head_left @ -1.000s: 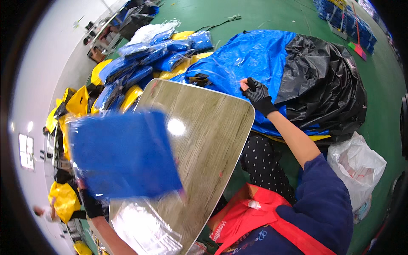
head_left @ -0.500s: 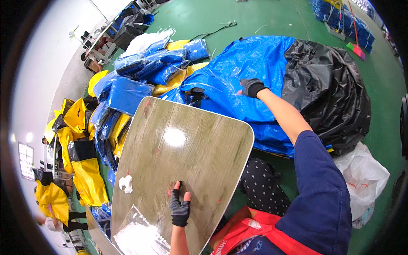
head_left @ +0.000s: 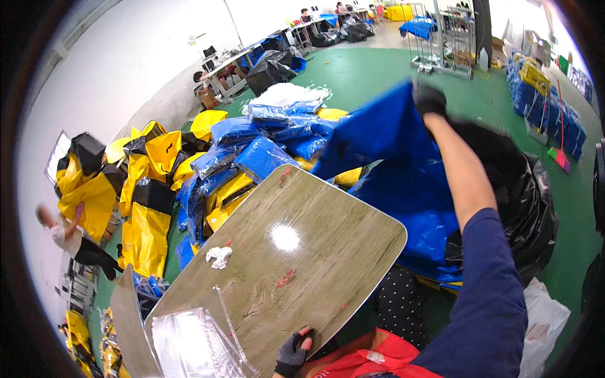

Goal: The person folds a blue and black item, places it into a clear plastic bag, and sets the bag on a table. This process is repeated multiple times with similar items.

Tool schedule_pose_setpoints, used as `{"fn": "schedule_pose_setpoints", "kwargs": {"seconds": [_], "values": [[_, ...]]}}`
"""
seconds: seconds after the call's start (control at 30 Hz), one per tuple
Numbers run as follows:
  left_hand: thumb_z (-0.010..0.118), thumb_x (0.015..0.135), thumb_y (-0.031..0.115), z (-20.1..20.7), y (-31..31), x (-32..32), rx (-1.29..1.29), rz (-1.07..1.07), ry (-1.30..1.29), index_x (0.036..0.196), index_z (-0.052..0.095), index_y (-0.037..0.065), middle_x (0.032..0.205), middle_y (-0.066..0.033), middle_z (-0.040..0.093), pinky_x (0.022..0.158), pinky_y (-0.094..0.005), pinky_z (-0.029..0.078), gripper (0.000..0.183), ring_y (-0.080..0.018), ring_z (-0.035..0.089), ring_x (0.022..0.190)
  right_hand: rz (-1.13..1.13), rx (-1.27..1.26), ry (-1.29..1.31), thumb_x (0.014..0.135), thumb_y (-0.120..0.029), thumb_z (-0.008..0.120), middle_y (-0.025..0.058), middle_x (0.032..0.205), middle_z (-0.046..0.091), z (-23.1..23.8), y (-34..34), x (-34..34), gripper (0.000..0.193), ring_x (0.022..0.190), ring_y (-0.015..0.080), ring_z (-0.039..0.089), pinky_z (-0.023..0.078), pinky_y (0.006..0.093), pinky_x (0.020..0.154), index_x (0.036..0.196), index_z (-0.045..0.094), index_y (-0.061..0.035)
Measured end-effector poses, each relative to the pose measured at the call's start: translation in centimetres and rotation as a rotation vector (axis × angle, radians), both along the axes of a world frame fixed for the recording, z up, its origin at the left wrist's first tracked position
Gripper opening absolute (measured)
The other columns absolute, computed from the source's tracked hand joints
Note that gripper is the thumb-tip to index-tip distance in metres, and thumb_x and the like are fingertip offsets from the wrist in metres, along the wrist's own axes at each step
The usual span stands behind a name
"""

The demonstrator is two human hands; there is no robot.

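Bright overhead light, glare on table, motion blur, fisheye edges.

A large blue sheet of glossy woven plastic fabric hangs lifted by its top corner, blurred there, draping downward in folds over a crumpled black plastic bag just beyond the table's far edge.

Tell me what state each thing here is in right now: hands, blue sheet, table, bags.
Right hand: gloved, raised, gripping the blue sheet.
Blue sheet: lifted off the pile, hanging, blurred.
Left hand: gloved, resting on the table edge.
Table: mostly bare, glossy.
White scrap: crumpled, lying on the table.
Clear bags: stacked flat at the table's near corner.
Black bag: open, slumped.
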State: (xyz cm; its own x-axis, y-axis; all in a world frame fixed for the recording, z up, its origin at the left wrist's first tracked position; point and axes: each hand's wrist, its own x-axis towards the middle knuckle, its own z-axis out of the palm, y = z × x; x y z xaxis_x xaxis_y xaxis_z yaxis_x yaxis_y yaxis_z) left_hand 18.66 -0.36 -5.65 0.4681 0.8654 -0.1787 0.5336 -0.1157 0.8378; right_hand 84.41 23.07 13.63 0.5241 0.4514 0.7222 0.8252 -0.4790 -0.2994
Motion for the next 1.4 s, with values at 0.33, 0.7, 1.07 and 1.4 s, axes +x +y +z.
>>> {"fn": "schedule_pose_setpoints", "kwargs": {"seconds": [0.33, 0.7, 1.07, 1.4], "values": [[0.026, 0.073, 0.085, 2.7, 16.1, 9.4, -0.729, 0.057, -1.234, 0.139, 0.031, 0.001, 0.141, -0.0174, 0.038, 0.107, -0.0466, 0.030, 0.107, -0.0322, 0.037, 0.129, 0.841, 0.087, 0.004, 0.095, -0.023, 0.045, 0.0207, 0.112, 0.058, 17.4, -22.9, -24.2, 0.028, 0.103, 0.0342, 0.058, 0.051, 0.0411, 0.083, 0.122, 0.051, -0.0159], [0.059, 0.087, 0.028, 18.6, 14.9, -16.8, 0.362, 0.300, -0.647, 0.118, 0.056, 0.005, 0.109, -0.0060, 0.061, 0.093, -0.0303, 0.044, 0.039, -0.0166, 0.056, 0.101, 1.257, -0.289, 1.093, 0.093, -0.021, 0.050, 0.0213, 0.117, 0.054, 0.0, -39.7, -28.5, 0.029, 0.106, 0.0337, 0.055, 0.048, 0.0431, 0.087, 0.121, 0.050, -0.0136], [0.037, 0.076, 0.079, 3.0, 3.5, -18.4, -0.443, 0.324, -0.647, 0.141, 0.029, 0.004, 0.135, -0.0139, 0.045, 0.104, -0.0372, 0.036, 0.100, -0.0226, 0.046, 0.120, 1.647, 0.441, 1.824, 0.091, -0.020, 0.055, 0.0219, 0.121, 0.049, 4.8, -48.5, -19.9, 0.030, 0.109, 0.0333, 0.052, 0.045, 0.0450, 0.091, 0.120, 0.050, -0.0113], [0.044, 0.075, 0.074, -0.8, 5.9, -0.2, 0.283, 0.540, 0.447, 0.130, 0.048, 0.004, 0.144, -0.0260, 0.027, 0.100, -0.0459, 0.035, 0.089, -0.0455, 0.035, 0.127, 1.282, 0.409, 1.459, 0.092, -0.029, 0.049, 0.0143, 0.124, 0.053, 1.4, -50.8, -16.7, 0.038, 0.106, 0.0236, 0.054, 0.042, 0.0387, 0.096, 0.127, 0.047, -0.0128]]}}
